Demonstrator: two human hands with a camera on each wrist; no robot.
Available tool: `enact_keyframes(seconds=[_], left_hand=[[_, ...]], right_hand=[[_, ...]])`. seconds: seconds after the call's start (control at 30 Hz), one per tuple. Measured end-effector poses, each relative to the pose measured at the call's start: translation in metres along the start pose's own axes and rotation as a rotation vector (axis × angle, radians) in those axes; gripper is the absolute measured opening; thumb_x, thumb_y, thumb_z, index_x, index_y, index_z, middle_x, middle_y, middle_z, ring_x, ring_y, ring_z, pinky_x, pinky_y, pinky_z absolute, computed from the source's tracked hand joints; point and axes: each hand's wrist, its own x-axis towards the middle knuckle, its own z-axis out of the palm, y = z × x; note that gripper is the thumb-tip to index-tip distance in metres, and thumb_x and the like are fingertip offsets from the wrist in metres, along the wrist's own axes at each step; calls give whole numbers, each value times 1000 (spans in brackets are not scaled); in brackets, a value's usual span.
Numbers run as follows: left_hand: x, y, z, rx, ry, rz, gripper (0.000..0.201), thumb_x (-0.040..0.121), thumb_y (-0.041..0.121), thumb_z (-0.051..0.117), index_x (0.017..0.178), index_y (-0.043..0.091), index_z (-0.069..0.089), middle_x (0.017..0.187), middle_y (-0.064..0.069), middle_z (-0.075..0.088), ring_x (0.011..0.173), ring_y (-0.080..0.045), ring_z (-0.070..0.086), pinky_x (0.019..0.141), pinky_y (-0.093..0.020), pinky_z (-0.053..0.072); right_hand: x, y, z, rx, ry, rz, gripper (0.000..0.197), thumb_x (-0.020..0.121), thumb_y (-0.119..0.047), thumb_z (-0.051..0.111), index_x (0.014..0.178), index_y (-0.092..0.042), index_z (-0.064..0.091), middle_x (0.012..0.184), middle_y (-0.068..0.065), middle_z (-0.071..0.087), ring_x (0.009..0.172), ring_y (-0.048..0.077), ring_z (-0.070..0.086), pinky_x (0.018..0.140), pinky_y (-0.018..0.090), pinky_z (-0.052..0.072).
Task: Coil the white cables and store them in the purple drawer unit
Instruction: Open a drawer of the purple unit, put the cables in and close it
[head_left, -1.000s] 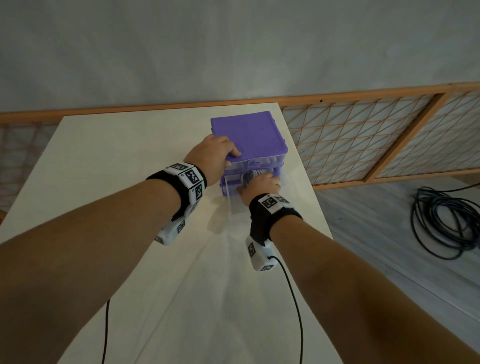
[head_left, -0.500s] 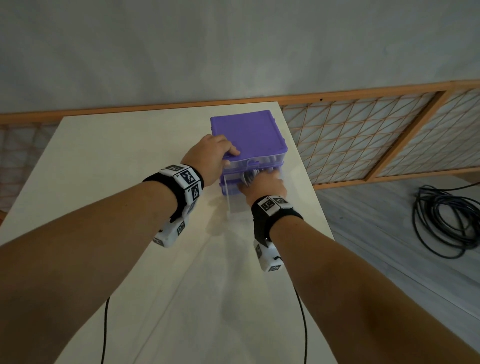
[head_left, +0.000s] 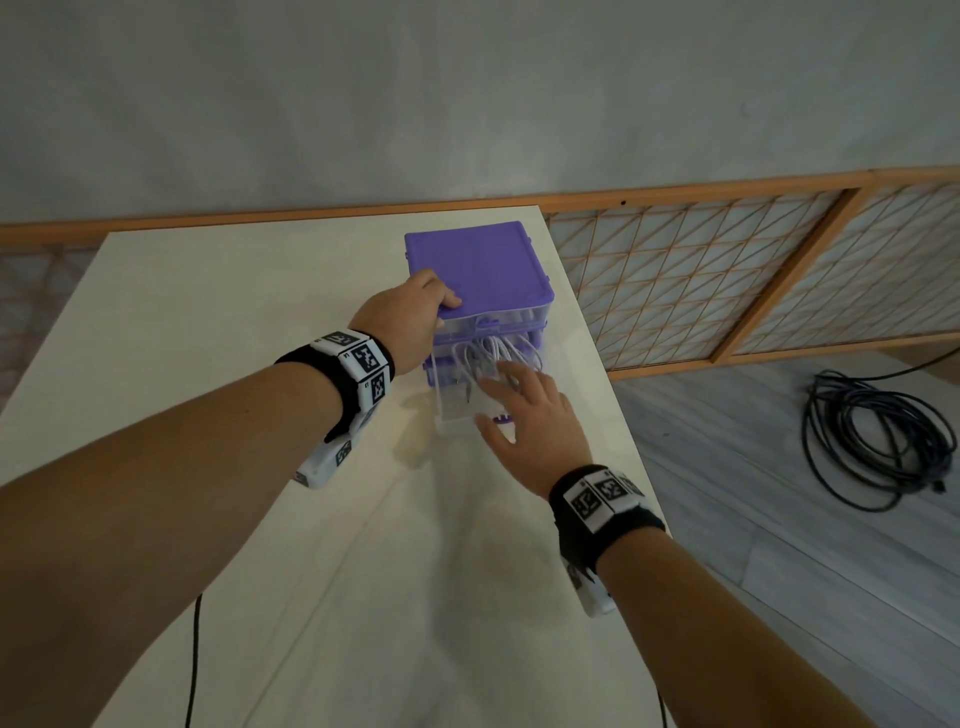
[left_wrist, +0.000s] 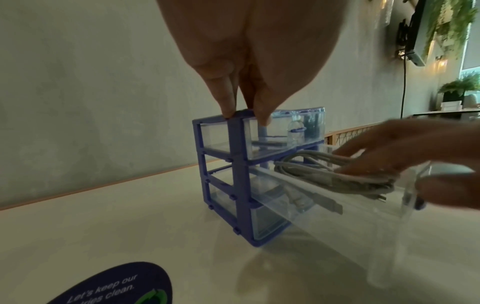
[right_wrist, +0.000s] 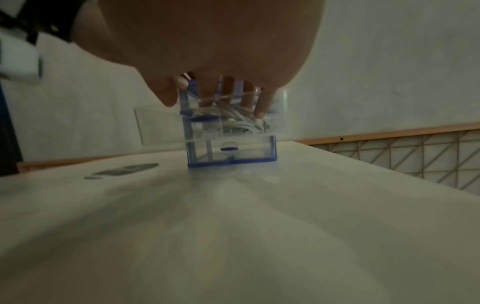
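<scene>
Your forearms are bare, with no sleeves in view. Each wrist wears a black band topped by white blocks printed with black square markers; the right wrist has the same band and markers. A white camera housing hangs under your left wrist, another under the right. A thin black cable trails from the left unit.

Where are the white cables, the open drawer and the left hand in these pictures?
white cables (left_wrist: 335, 174): left wrist view, on the middle of the coiled bundle.
open drawer (head_left: 454, 410): head view, on its clear front left corner.
left hand (head_left: 402, 325): head view, on the back of the hand.
</scene>
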Motion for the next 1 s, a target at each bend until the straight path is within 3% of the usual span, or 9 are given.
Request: enact_keyframes(seconds=[0.1,0.23,0.4,0.6,0.77,0.87,0.93,1.0], left_hand=[[0,2,-2,24,-19,-2,39,88,2,55,126,12,53,132,-5,47,104,-30,61,88,-39,49],[2,1,-2,25,-17,2,42,85,-1,58,123,14,54,130,-4,49,104,-29,61,86,-37,49],[4,1,-5,26,-18,18,36,87,3,57,121,14,56,129,-5,50,105,-30,60,86,-37,47],[5,-3,-5,15,-5,13,34,88,5,56,120,15,56,128,-4,51,106,-29,60,86,-35,46],[6,-8,-7,-27,1,28,33,89,11,56,121,18,58,130,-1,53,114,-23,55,92,-32,42],[-1,-14,-1,-67,61,50,36,90,17,56,125,23,58,135,-1,53,124,-22,44,103,-32,35],[-9,-14,7,-114,120,-10,43,87,29,63,129,25,55,142,-6,42,132,-25,33,109,-34,28],[-19,-12,15,-238,100,-150,72,75,40,74,139,24,43,150,-11,24,140,-27,22,114,-36,23]], right_hand=[[-3,10,1,-94,-10,-84,48,93,-45,36,136,-31,48,148,-2,44,135,24,40,109,38,34],[7,7,-2,-145,20,-139,44,91,-38,40,128,-24,59,132,-2,61,120,29,56,102,40,44],[27,8,-8,-99,-36,-111,42,93,-31,51,133,-19,55,138,-1,57,131,30,47,111,40,33],[40,3,-7,-20,-51,-104,38,89,-26,59,126,-14,62,130,3,63,120,30,53,101,44,45],[33,9,-17,-23,70,-53,38,79,-28,65,116,-18,62,122,2,60,111,25,55,97,35,46],[31,13,-25,-44,152,54,48,68,-14,61,115,-17,53,124,4,49,115,25,42,101,34,39],[35,18,-30,47,173,153,63,62,-5,58,124,-14,44,128,6,41,118,25,38,105,38,39],[41,26,-37,156,126,203,87,61,-3,61,140,-14,27,139,8,30,131,26,31,112,40,35]])
